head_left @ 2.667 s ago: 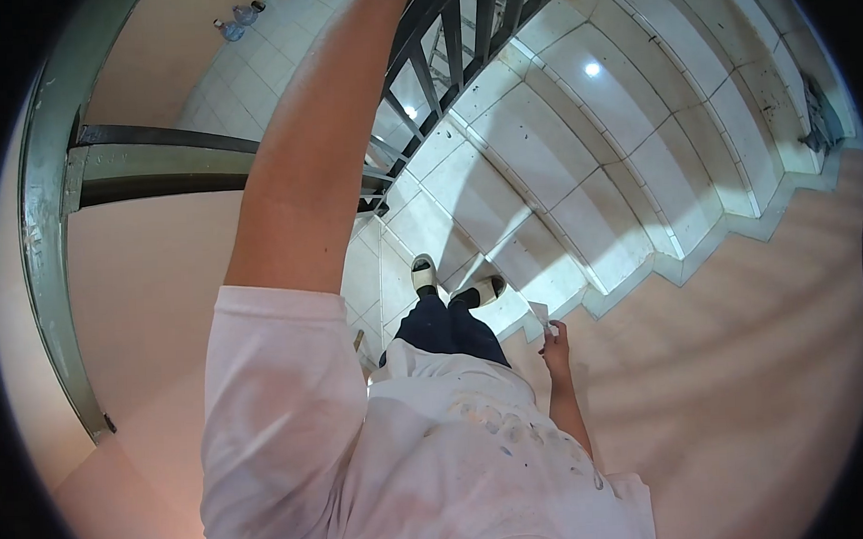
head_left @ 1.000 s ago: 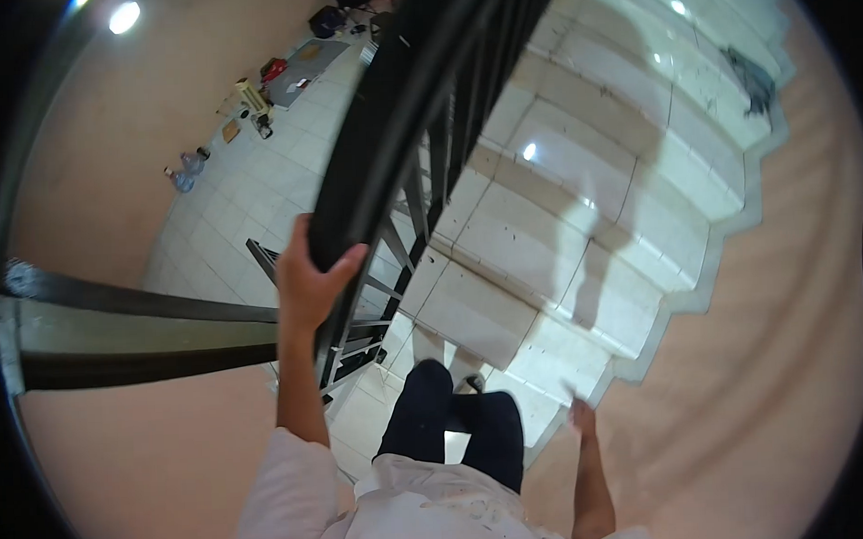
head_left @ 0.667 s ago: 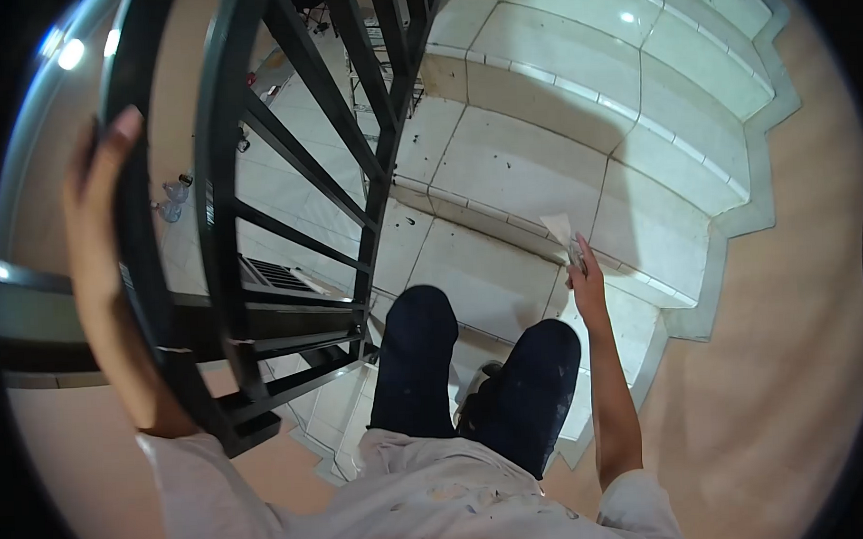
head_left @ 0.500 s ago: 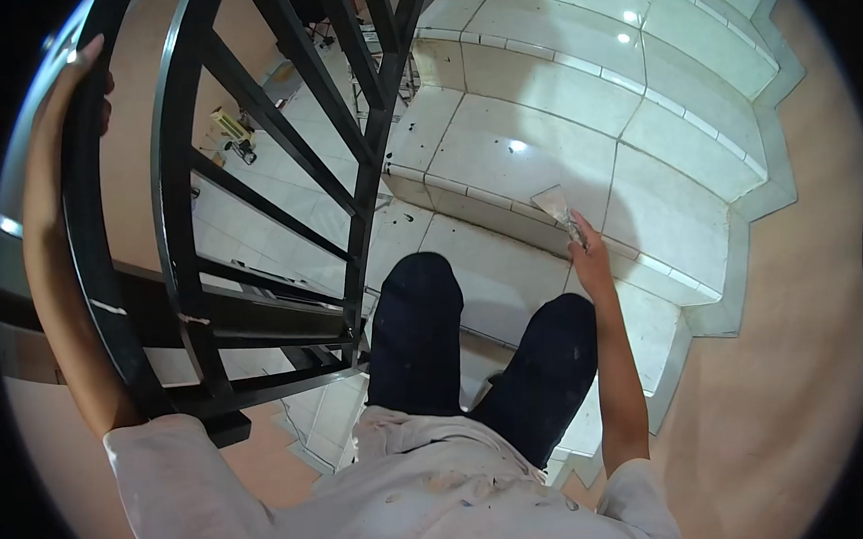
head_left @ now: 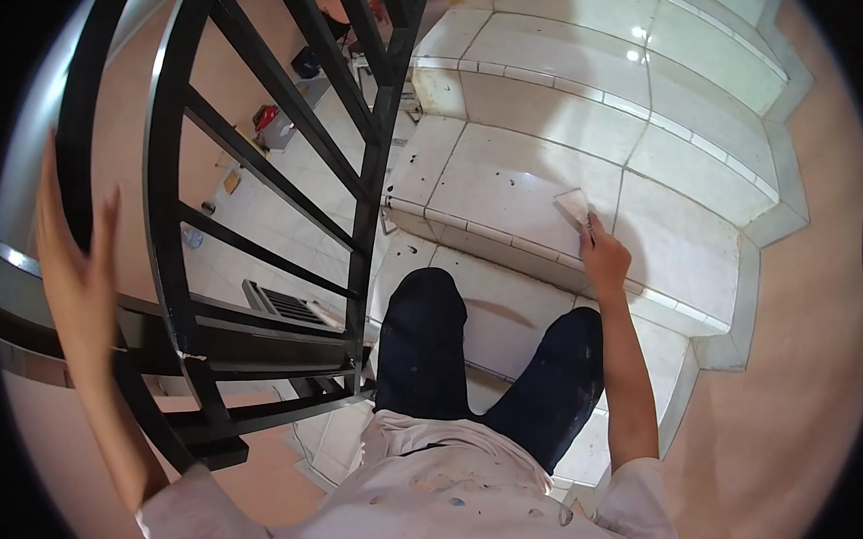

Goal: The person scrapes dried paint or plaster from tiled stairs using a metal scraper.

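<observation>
My right hand (head_left: 606,261) is closed around the handle of a putty knife (head_left: 572,205). Its flat, whitish blade points up and left, close over a tiled stair step (head_left: 514,195). Dark specks dot the left part of that step. At the left, my left hand (head_left: 78,268) straddles the black handrail (head_left: 89,72), thumb spread wide from the stretched fingers. It is slightly blurred, and its palm side is hidden.
Black metal balusters (head_left: 167,174) run along the stairs' left side. More white tiled steps (head_left: 557,42) curve away at the top. My bent knees (head_left: 424,317) are below the step. A peach wall (head_left: 786,352) borders the right; several items lie on the floor beyond the railing.
My left hand has loosened from around the handrail and come down along it, thumb now spread. The putty knife has shifted slightly right in my right hand, and the view has moved a little.
</observation>
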Available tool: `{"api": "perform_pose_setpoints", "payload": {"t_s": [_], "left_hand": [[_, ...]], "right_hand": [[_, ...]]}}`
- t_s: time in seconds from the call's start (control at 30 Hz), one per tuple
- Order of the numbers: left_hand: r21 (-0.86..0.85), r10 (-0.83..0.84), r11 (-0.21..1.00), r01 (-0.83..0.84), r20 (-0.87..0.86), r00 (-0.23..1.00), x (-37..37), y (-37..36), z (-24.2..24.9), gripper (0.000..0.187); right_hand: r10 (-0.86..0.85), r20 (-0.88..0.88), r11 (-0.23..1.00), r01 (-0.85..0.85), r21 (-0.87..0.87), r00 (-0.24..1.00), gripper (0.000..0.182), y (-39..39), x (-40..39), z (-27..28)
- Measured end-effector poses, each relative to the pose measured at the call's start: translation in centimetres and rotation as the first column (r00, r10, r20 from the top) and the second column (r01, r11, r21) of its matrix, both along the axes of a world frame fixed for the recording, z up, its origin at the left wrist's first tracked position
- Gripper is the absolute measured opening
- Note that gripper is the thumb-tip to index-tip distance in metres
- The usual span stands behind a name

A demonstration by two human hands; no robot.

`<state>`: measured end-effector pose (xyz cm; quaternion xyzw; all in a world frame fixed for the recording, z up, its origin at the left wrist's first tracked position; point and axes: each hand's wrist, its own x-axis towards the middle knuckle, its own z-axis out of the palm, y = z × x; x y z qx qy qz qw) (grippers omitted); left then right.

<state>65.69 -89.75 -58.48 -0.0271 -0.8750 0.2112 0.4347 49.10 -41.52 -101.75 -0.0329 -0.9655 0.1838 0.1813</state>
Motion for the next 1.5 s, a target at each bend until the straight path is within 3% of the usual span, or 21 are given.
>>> {"api": "perform_pose_setpoints", "payload": {"t_s": [0.03, 0.07, 0.1, 0.13, 0.17, 0.2, 0.23, 0.3, 0.33, 0.37, 0.43, 0.57, 0.83, 0.97, 1.03, 1.17, 1.23, 1.3, 1.43, 1.5], "left_hand": [[-0.170, 0.057, 0.984, -0.047, 0.053, 0.997, 2.0, 3.5, -1.3, 0.054], [-0.178, 0.032, 0.984, -0.011, 0.120, 0.992, 3.4, 5.4, -3.7, 0.054], [-0.112, -0.075, 0.986, 0.122, 0.355, 0.932, 5.0, 4.9, -6.6, 0.049], [-0.013, -0.332, 0.928, 0.373, 0.430, 0.840, 5.9, 3.1, -12.9, 0.037], [0.359, -0.511, 0.851, 0.383, 0.401, 0.760, 6.2, 7.0, -16.7, 0.022], [0.767, -0.681, 0.628, 0.134, 0.457, 0.573, 7.3, 8.2, -21.8, 0.040], [0.905, -0.784, 0.375, -0.201, 0.425, 0.452, 8.5, 10.3, -26.6, 0.043], [0.848, -0.955, 0.064, -0.526, 0.206, 0.216, 10.6, 13.6, -34.7, 0.033], [0.722, -0.992, -0.031, -0.692, 0.062, 0.110, 11.2, 14.7, -37.3, 0.027], [0.717, -0.993, -0.028, -0.697, 0.058, 0.099, 10.8, 15.2, -38.1, 0.027], [0.650, -0.979, 0.026, -0.759, -0.136, -0.150, 10.3, 15.7, -39.2, 0.021], [0.681, -0.957, -0.006, -0.732, -0.216, -0.192, 11.1, 15.0, -41.4, 0.026], [0.801, -0.937, 0.060, -0.596, -0.161, -0.310, 11.2, 14.3, -41.5, 0.030], [0.775, -0.936, 0.005, -0.632, -0.219, -0.276, 11.2, 13.1, -41.5, 0.029], [0.734, -0.952, 0.038, -0.678, -0.180, -0.248, 11.1, 12.1, -41.2, 0.028], [0.748, -0.953, 0.131, -0.650, -0.085, -0.290, 11.2, 11.2, -40.9, 0.027], [0.781, -0.961, 0.103, -0.615, -0.081, -0.264, 11.5, 11.4, -42.1, 0.026], [0.751, -0.964, 0.054, -0.658, -0.134, -0.231, 11.8, 11.5, -42.8, 0.024], [0.731, -0.974, -0.075, -0.679, -0.199, -0.107, 11.9, 11.6, -42.2, 0.018], [0.733, -0.982, -0.075, -0.676, -0.173, -0.079, 11.9, 11.7, -42.1, 0.018]], "right_hand": [[-0.021, -0.063, 1.000, 0.022, 0.010, 0.998, 0.036, 0.1, -0.4, 0.0], [-0.001, -0.054, 1.000, 0.003, 0.024, 0.999, 0.036, 0.5, -0.9, -0.2], [-0.072, -0.108, 0.997, 0.072, -0.007, 0.992, 0.036, 0.7, -1.4, -0.6], [-0.139, -0.161, 0.990, 0.132, -0.050, 0.977, 0.036, 0.5, -2.0, -1.1], [-0.151, -0.161, 0.988, 0.142, -0.063, 0.975, 0.035, 0.1, -2.0, -0.9], [-0.143, -0.142, 0.988, 0.134, -0.074, 0.979, 0.035, -0.1, -1.9, -0.7], [-0.136, -0.155, 0.987, 0.120, -0.103, 0.979, 0.034, -0.1, -1.6, -0.4], [-0.130, -0.192, 0.981, 0.099, -0.166, 0.973, 0.034, 0.5, -1.7, -0.6], [-0.137, -0.189, 0.981, 0.107, -0.160, 0.972, 0.034, 0.7, -1.7, -0.5], [-0.124, -0.156, 0.977, 0.093, -0.193, 0.980, 0.034, 0.7, -1.5, -0.3], [-0.113, -0.125, 0.972, 0.083, -0.220, 0.986, 0.034, 0.9, -1.2, -0.2], [-0.102, -0.186, 0.981, 0.069, -0.179, 0.977, 0.035, 0.6, -1.4, -0.5], [-0.043, -0.214, 0.998, 0.031, -0.059, 0.976, 0.037, 0.4, -1.3, -0.5], [-0.003, -0.156, 0.999, -0.003, -0.035, 0.988, 0.038, 0.4, -0.8, -0.1], [0.010, -0.143, 1.000, -0.013, -0.025, 0.990, 0.037, 0.4, -0.8, 0.2], [0.099, 0.004, 0.994, -0.099, -0.043, 0.995, 0.039, 1.1, -1.0, 0.3], [0.166, 0.056, 0.985, -0.164, -0.046, 0.985, 0.039, 2.4, -2.0, 0.5], [0.273, 0.230, 0.961, -0.274, -0.029, 0.934, 0.037, 3.2, -3.3, 1.3], [0.247, 0.392, 0.954, -0.293, 0.061, 0.886, 0.034, -0.8, -4.6, 6.2], [0.273, 0.450, 0.903, -0.388, 0.185, 0.850, 0.030, -3.1, -5.5, 6.9]]}}
